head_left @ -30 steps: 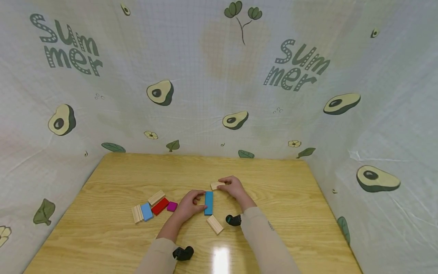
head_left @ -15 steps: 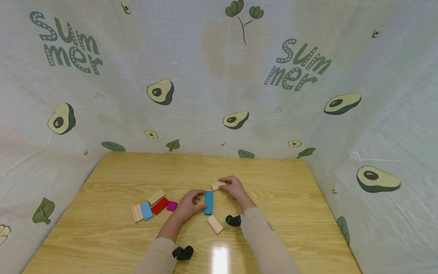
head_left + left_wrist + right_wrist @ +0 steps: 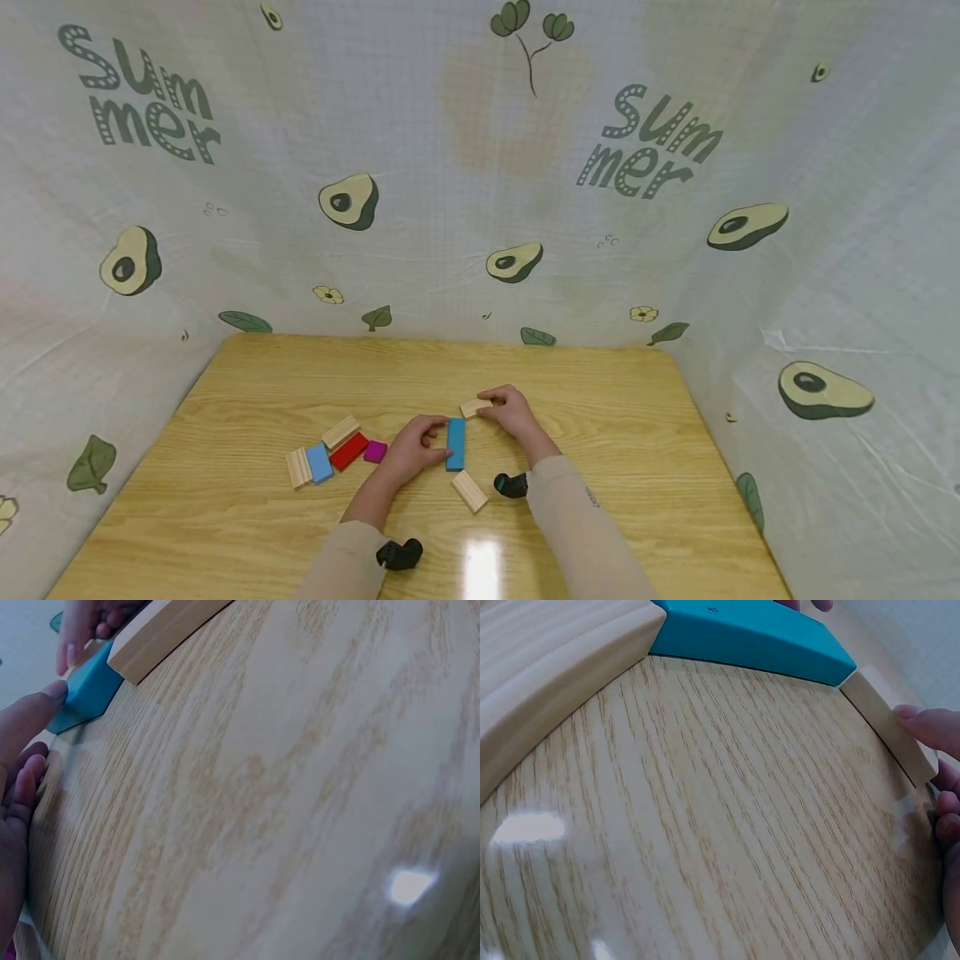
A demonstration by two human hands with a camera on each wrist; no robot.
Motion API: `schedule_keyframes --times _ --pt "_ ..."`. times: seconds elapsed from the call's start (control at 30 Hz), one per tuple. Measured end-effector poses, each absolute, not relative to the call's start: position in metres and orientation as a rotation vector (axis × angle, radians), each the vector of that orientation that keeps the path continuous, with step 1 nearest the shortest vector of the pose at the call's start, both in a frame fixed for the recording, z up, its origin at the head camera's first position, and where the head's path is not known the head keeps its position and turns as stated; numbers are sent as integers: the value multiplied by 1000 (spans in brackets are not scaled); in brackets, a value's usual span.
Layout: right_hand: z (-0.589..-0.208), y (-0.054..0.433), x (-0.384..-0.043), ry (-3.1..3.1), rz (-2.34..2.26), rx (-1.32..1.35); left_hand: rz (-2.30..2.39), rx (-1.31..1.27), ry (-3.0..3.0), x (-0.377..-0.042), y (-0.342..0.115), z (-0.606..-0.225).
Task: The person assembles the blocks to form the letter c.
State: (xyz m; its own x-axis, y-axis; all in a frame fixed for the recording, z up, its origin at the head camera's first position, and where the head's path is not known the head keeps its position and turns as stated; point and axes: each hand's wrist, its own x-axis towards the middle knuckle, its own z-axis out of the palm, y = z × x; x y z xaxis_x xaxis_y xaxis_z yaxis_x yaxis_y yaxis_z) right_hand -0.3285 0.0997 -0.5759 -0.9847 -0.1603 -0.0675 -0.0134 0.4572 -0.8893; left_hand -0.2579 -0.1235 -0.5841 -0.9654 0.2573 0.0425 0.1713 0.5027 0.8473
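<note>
A blue wooden block (image 3: 455, 444) lies lengthwise on the table, my left hand (image 3: 416, 442) holding it from its left side between thumb and curled fingers. In the left wrist view, the thumb (image 3: 45, 705) reaches the edge of that block. My right hand (image 3: 512, 411) pinches a plain wooden block (image 3: 472, 407) at the blue block's far end. The right wrist view has its thumb (image 3: 926, 726) against the plain block's face, with the other fingers partly hidden behind. At the blue block's near end, a second plain wooden block (image 3: 469, 492) lies slanted, corner to corner with it.
To the left lies a cluster of blocks: a plain one (image 3: 341, 431), a red one (image 3: 349, 451), a light blue one (image 3: 319, 463), another plain one (image 3: 298, 468) and a small purple one (image 3: 375, 452). A printed cloth (image 3: 442, 308) rises behind the table (image 3: 600, 400).
Both hands stay in place on their blocks. The whole head view shifts very slightly; the blocks keep their arrangement.
</note>
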Motion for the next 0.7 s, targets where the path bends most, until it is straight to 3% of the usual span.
schedule_keyframes --times 0.7 --pt "-575 102 -326 2582 -1541 -183 1495 398 2628 -258 -124 -583"
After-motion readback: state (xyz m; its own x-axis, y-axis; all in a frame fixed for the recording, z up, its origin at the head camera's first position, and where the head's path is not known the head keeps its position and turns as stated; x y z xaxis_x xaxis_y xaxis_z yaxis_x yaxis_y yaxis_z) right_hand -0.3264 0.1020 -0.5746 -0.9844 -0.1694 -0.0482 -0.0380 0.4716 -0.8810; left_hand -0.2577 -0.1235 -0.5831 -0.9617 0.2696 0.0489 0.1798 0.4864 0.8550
